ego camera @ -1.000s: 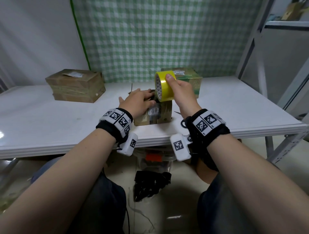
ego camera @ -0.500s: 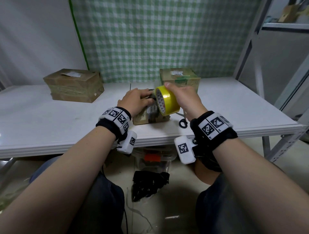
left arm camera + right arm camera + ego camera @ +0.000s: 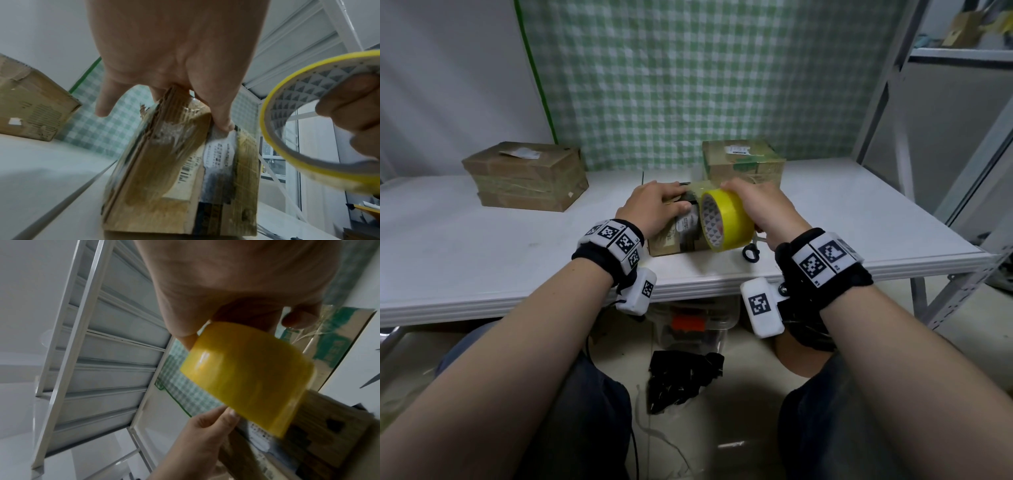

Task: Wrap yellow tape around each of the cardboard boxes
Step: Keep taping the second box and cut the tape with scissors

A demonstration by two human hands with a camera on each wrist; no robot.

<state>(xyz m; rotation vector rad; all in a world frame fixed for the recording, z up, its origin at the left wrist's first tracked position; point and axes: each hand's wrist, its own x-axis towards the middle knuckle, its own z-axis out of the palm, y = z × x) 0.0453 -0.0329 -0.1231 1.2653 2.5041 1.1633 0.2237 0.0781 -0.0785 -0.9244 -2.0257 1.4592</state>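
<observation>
A small cardboard box with a white label stands near the table's front edge. My left hand grips its top, thumb on the front face; in the left wrist view the thumb presses the label on the box. My right hand holds a yellow tape roll against the box's right front, fingers through the core. The right wrist view shows the roll up close. Another box sits at the left, and a third box with green print behind.
Black-handled scissors lie on the white table just right of the small box. A metal shelf frame rises at the right. Under the table are a clear bin and a black bundle.
My right hand has brought the tape roll down from above the small box to its front right side. My left hand has stayed on the box.
</observation>
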